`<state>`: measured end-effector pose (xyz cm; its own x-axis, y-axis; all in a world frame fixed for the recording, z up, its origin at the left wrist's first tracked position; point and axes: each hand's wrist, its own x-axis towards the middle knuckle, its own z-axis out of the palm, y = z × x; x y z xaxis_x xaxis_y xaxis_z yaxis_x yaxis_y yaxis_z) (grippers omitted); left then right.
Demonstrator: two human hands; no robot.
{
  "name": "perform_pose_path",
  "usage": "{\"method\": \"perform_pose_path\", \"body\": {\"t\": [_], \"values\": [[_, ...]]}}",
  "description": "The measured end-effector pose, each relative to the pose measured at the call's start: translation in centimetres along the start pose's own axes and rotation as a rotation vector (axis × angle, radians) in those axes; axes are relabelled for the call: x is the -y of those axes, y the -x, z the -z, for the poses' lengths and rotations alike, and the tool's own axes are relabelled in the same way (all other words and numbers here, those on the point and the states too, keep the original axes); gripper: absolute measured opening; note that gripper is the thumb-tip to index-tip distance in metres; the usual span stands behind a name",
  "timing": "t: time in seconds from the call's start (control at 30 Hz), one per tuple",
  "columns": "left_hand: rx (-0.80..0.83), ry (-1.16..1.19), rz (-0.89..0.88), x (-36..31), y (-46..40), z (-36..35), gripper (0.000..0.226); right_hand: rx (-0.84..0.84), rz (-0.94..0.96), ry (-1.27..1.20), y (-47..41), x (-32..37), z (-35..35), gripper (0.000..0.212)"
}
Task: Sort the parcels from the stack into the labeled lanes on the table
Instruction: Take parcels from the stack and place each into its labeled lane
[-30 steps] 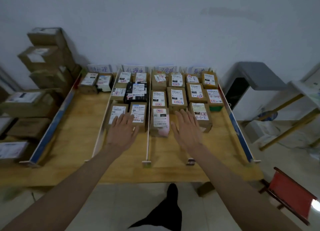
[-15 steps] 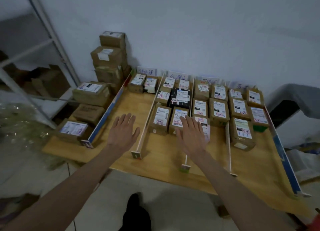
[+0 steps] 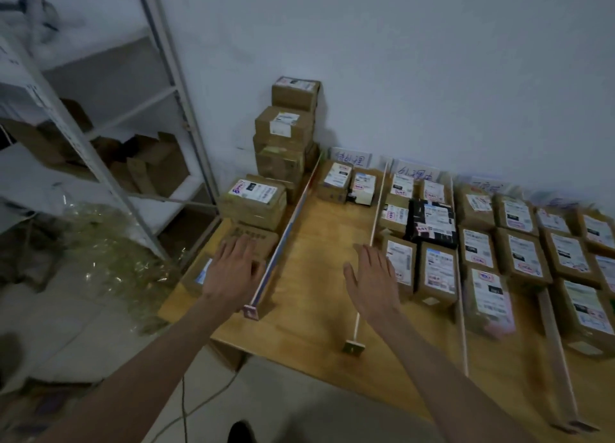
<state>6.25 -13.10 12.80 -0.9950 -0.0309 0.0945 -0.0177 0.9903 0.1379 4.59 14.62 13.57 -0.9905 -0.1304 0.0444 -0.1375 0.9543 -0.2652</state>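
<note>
Here the light wooden tabletop (image 3: 319, 309) is split into lanes by thin white divider strips (image 3: 372, 229), with a blue-edged rail (image 3: 283, 243) closing off its left part. Handwritten white paper lane labels (image 3: 351, 158) stand along the far edge against the pale wall (image 3: 432, 60); three can be made out, a fourth is too blurred to be sure of.

Beyond the rail, at the far left corner, stands the stack of brown cardboard parcels (image 3: 286, 136), four boxes high as far as can be told, the top two with white shipping labels. In front of it are three more brown boxes: a labelled one (image 3: 253, 199), a printed one (image 3: 256, 236) and, at the near left corner, a low one (image 3: 206, 273) showing a white and blue label.

The first lane holds two small parcels (image 3: 346, 185) at its far edge. The second lane holds six, one of them a black-wrapped parcel (image 3: 432, 223), the others brown with white labels marked in red. The lanes further right carry many more labelled brown boxes (image 3: 519, 253), running out of frame, so the count there is uncertain.

The left hand (image 3: 229, 273) is flat, fingers straight and spread, over the two near boxes left of the rail; whether it touches them cannot be told. The right hand (image 3: 372, 279) is likewise flat and spread, holding nothing, over the divider between the first and second lanes.

A grey metal shelving rack (image 3: 100, 143) with loose cardboard stands left of the table.
</note>
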Motion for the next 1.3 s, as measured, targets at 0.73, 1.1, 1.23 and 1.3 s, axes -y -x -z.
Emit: {"method": "perform_pose_path", "body": {"t": [0.73,1.1,1.23,1.3], "values": [[0.119,0.108,0.051,15.9,-18.6,-2.7,0.055,0.074,-0.151,-0.233,-18.8,14.4,-8.5,0.053],[0.328,0.324,0.229,16.2,-27.3,-6.2,0.057,0.289,-0.338,-0.515,-26.9,16.6,-13.4,0.056],[0.320,0.402,0.202,15.9,-27.2,-7.1,0.045,0.296,-0.369,-0.560,-27.4,17.3,-14.1,0.054],[0.290,0.408,0.205,15.7,-26.6,-7.0,0.041,0.273,-0.367,-0.571,-27.4,17.5,-13.9,0.051]]}}
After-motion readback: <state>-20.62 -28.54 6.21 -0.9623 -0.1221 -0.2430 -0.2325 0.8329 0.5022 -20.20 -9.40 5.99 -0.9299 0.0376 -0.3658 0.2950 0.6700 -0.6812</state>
